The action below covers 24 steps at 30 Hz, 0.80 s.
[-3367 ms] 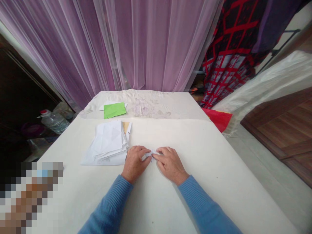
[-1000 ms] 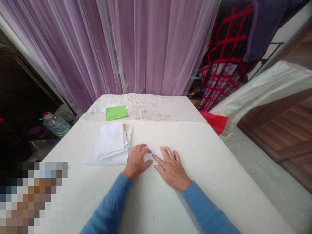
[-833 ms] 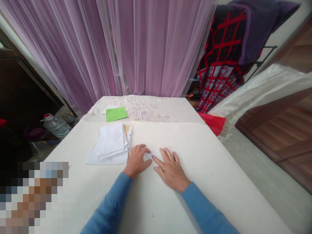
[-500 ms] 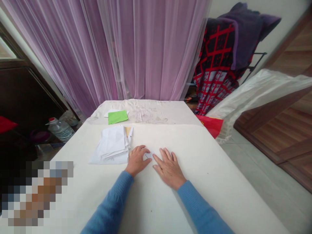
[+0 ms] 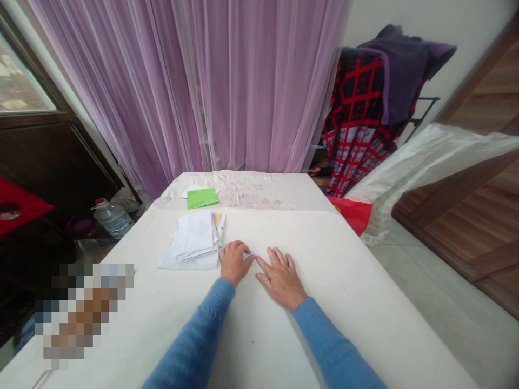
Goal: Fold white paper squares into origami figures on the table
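Note:
A small folded piece of white paper (image 5: 252,254) lies on the white table (image 5: 365,292) between my hands, mostly covered. My left hand (image 5: 234,262) rests on its left part with the fingers curled over it. My right hand (image 5: 280,277) lies flat on the table, fingers stretched out and pressing the paper's right edge. Both arms wear blue knitted sleeves. A stack of white paper sheets (image 5: 195,243) sits just left of my left hand.
A green sheet (image 5: 201,198) lies at the table's far end. Purple curtains (image 5: 227,86) hang behind. A water bottle (image 5: 110,216) stands on the floor at left, a red bag (image 5: 352,213) and draped clothes (image 5: 365,113) at right. A blurred patch covers the lower left.
My right hand went from curled on the paper to lying flat. My head tilted up, so the hands and papers sit smaller and more of the room shows.

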Each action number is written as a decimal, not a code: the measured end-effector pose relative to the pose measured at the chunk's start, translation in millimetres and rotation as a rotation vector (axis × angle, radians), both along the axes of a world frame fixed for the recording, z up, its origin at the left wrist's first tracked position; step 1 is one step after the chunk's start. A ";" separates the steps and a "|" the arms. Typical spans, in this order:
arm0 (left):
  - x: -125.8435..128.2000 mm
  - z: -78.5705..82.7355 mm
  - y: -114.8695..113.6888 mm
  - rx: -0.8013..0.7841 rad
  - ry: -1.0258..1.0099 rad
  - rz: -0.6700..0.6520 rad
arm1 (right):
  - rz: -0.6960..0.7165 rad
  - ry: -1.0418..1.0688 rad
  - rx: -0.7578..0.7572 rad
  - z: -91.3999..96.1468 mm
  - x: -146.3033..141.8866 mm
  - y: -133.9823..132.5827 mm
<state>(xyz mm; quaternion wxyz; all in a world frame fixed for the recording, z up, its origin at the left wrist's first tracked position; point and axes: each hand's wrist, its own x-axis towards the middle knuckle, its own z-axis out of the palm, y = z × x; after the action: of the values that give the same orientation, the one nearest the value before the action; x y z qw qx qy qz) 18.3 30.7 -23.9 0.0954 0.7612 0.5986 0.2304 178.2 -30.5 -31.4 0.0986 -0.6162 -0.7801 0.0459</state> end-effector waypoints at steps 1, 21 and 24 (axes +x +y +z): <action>0.3 1.1 1.6 -0.011 0.010 0.007 | 0.000 0.001 0.001 0.5 -0.1 -0.1; 5.3 0.2 17.9 -0.046 0.087 0.072 | -0.009 0.013 -0.032 3.2 -0.6 -0.1; -3.3 -1.9 13.6 -0.042 0.081 0.025 | -0.007 0.012 -0.026 1.9 -0.1 0.1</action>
<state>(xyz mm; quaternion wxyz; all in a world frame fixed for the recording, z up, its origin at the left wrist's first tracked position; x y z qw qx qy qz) 15.0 44.2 -25.8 0.0840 0.7602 0.6161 0.1882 178.0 -30.4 -29.5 0.0954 -0.6198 -0.7767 0.0596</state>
